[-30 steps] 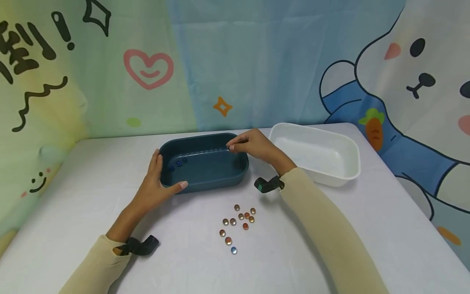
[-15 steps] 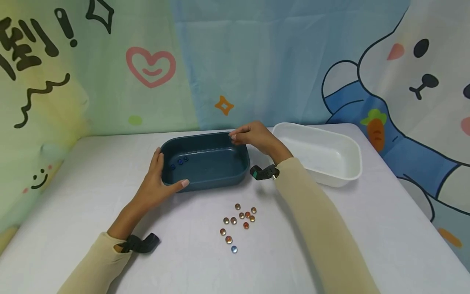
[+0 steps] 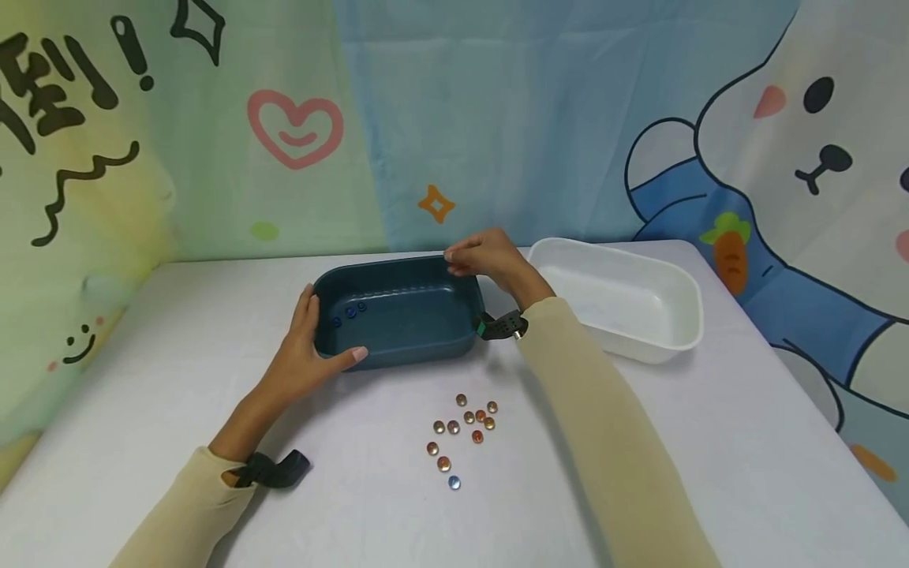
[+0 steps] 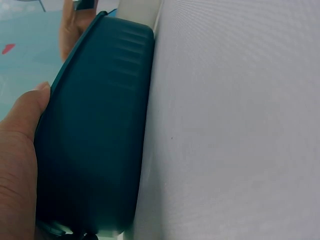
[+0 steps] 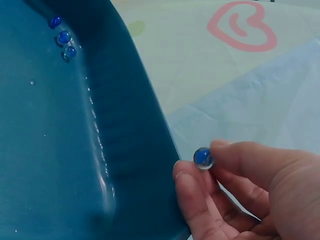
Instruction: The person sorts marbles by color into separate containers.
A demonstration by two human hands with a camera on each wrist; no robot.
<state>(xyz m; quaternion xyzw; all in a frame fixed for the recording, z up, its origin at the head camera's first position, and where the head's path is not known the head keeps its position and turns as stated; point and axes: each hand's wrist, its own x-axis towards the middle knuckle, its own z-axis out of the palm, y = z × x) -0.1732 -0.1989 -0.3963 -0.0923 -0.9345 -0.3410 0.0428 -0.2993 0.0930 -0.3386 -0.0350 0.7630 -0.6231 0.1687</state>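
My left hand [image 3: 301, 347] holds the left end of a dark teal rectangular tub [image 3: 398, 356], fingers along its side and thumb at the front rim. In the left wrist view, the thumb [image 4: 30, 107] lies against the tub's edge. Over the tub's back right corner, my right hand [image 3: 490, 256] pinches a clear marble with a blue core [image 5: 203, 158] between thumb and fingers, right at the rim. Inside the tub, three blue marbles [image 5: 64, 37] lie near the far wall at its left end.
A white rectangular tub [image 3: 639, 315] stands to the right of the teal one. In front lie several amber and reddish marbles [image 3: 453, 427] and one light blue marble [image 3: 454, 482] on the white tablecloth [image 3: 341, 505]. A printed curtain [image 3: 497, 118] hangs behind.
My right hand has risen slightly and moved back, from over the tub's interior to its back right corner. The left hand keeps its hold, and the marbles lie as before.
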